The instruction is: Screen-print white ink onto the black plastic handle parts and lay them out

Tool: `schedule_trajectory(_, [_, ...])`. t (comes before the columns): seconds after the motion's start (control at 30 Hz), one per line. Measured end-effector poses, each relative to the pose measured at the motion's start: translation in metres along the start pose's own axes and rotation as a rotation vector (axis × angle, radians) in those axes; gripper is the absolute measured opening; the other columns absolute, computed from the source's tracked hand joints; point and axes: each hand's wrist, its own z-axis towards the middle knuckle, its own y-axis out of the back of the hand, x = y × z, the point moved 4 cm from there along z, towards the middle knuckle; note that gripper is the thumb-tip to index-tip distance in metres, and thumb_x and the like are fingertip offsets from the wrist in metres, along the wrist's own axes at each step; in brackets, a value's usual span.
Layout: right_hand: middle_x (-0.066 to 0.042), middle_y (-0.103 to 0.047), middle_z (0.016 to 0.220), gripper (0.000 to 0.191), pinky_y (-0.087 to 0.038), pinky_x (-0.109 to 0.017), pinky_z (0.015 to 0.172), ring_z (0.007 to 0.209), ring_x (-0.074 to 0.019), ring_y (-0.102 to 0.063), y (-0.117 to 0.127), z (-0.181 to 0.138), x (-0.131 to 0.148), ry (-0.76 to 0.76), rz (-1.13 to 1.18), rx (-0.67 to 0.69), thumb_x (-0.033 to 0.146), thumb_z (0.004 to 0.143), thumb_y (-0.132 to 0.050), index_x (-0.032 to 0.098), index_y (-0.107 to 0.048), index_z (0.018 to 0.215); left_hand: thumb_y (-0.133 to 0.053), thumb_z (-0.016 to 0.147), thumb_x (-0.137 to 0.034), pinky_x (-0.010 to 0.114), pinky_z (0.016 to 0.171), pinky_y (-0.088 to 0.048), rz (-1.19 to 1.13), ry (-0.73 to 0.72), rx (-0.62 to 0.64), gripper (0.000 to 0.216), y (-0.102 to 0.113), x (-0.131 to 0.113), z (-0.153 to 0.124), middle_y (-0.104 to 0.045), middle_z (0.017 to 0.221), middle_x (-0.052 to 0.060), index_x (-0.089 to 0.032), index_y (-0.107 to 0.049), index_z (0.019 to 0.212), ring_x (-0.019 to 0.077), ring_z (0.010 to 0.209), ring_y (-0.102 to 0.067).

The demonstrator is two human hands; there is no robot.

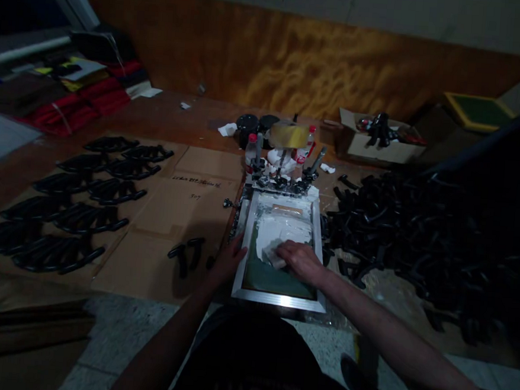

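A: Nearest first, pls. What's in front?

B: Metal frame [279,301], flat on the worktop, directly ahead of the torso. Green mesh [265,281] inside it, bare at the near end.

A: Hands?

B: R hand [299,259] has its fingers closed on a pale pad [274,256], pressed to the mesh; rag or scraper, can't tell. L hand [232,259] is at the frame's left rail; gripping or just resting, can't tell.

A: Step?

B: Prob. working the white paste [264,228] over the mesh. It covers the mid part, w/ a ragged near edge at the pad.

A: Next move needs?

B: I'd say even pressure, pad flat, L hand steadying the frame. Risk: smearing paste onto the bare end.

A: Sides?

B: Two loose black parts [194,251] on cardboard [152,265] to the L; a heap of similar parts [387,222] to the R.

A: Farther?

B: Clamps [281,183] at the frame's far end, then red-capped bottles [250,153], then an open carton [374,149] far R.
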Motion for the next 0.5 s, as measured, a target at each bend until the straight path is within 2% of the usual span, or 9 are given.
schedule_trajectory(0.1, [-0.007, -0.068, 0.092, 0.020, -0.041, -0.028, 0.077, 0.094, -0.0207, -0.058, 0.005, 0.001, -0.001, 0.073, 0.055, -0.030, 0.007, 0.078, -0.055, 0.018, -0.065, 0.091, -0.053, 0.090, -0.037, 0.044, 0.108, -0.044, -0.014, -0.010, -0.009, 0.057, 0.000, -0.001, 0.000, -0.057, 0.142, 0.014, -0.015, -0.049, 0.143, 0.0280, 0.125, -0.059])
schedule_trajectory(0.2, [-0.009, -0.066, 0.091, 0.017, -0.040, -0.031, 0.078, 0.092, -0.0228, -0.055, 0.004, 0.007, -0.004, -0.029, 0.004, -0.179, 0.008, 0.080, -0.055, 0.016, -0.065, 0.091, -0.053, 0.090, -0.037, 0.042, 0.106, -0.045, -0.040, -0.014, 0.009, 0.058, 0.001, -0.003, 0.000, -0.058, 0.140, 0.014, -0.015, -0.048, 0.143, 0.0270, 0.122, -0.060])
schedule_trajectory(0.27, [-0.011, -0.066, 0.095, 0.019, -0.040, -0.033, 0.079, 0.092, -0.0239, -0.054, -0.005, 0.004, 0.000, -0.034, -0.040, -0.235, 0.009, 0.083, -0.053, 0.015, -0.065, 0.097, -0.054, 0.089, -0.037, 0.042, 0.105, -0.046, -0.052, -0.007, 0.005, 0.060, 0.001, -0.004, 0.000, -0.058, 0.140, 0.014, -0.015, -0.047, 0.144, 0.0269, 0.120, -0.061])
schedule_trajectory(0.37, [-0.011, -0.066, 0.093, 0.019, -0.041, -0.034, 0.077, 0.089, -0.0233, -0.054, -0.019, -0.004, 0.008, 0.056, -0.022, -0.202, 0.012, 0.087, -0.051, 0.015, -0.066, 0.098, -0.057, 0.087, -0.038, 0.043, 0.103, -0.048, -0.047, 0.007, -0.019, 0.060, 0.002, -0.005, 0.000, -0.061, 0.136, 0.015, -0.015, -0.050, 0.142, 0.0273, 0.115, -0.063])
schedule_trajectory(0.43, [-0.010, -0.067, 0.093, 0.018, -0.043, -0.033, 0.078, 0.090, -0.0231, -0.057, -0.014, -0.001, 0.006, 0.050, 0.014, -0.193, 0.017, 0.090, -0.052, 0.016, -0.068, 0.099, -0.058, 0.086, -0.039, 0.043, 0.096, -0.051, -0.065, 0.033, 0.001, 0.061, 0.003, -0.004, 0.000, -0.067, 0.125, 0.014, -0.015, -0.050, 0.141, 0.0272, 0.108, -0.066])
schedule_trajectory(0.5, [-0.010, -0.069, 0.101, 0.027, -0.044, -0.032, 0.081, 0.096, -0.0234, -0.059, 0.005, 0.015, -0.005, -0.049, 0.049, -0.235, 0.024, 0.092, -0.055, 0.016, -0.066, 0.115, -0.058, 0.085, -0.043, 0.042, 0.088, -0.054, -0.096, 0.059, 0.042, 0.067, 0.005, -0.007, -0.001, -0.071, 0.114, 0.014, -0.015, -0.046, 0.145, 0.0267, 0.099, -0.068])
